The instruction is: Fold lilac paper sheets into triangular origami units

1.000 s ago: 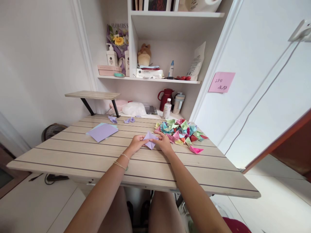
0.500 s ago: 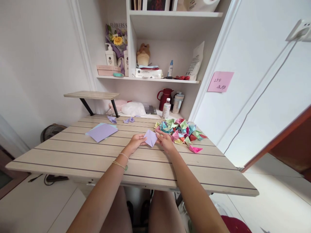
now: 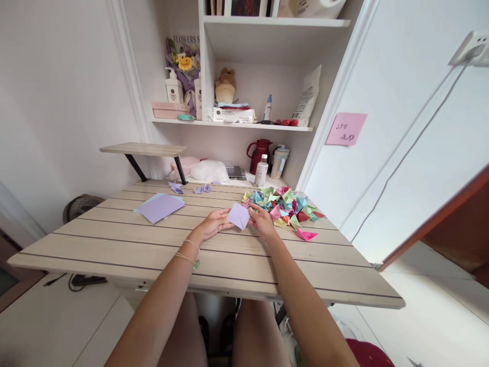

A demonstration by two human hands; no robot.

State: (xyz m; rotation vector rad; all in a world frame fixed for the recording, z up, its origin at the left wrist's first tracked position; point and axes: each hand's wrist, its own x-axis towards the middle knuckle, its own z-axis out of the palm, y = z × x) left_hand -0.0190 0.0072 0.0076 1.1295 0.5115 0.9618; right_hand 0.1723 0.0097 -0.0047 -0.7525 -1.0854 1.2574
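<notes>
One purple paper square, likely partway through folding.
The left hand and right hand grip its side corners, over the wooden table, near a heap of pointy paper shapes. It looks thin and flat; a next fold probably needs neat, lined-up edges.

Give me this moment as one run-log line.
left hand: holds folded purple paper; right hand: holds same paper; at right: colourful folded-paper pile; at left: flat purple sheet
</notes>
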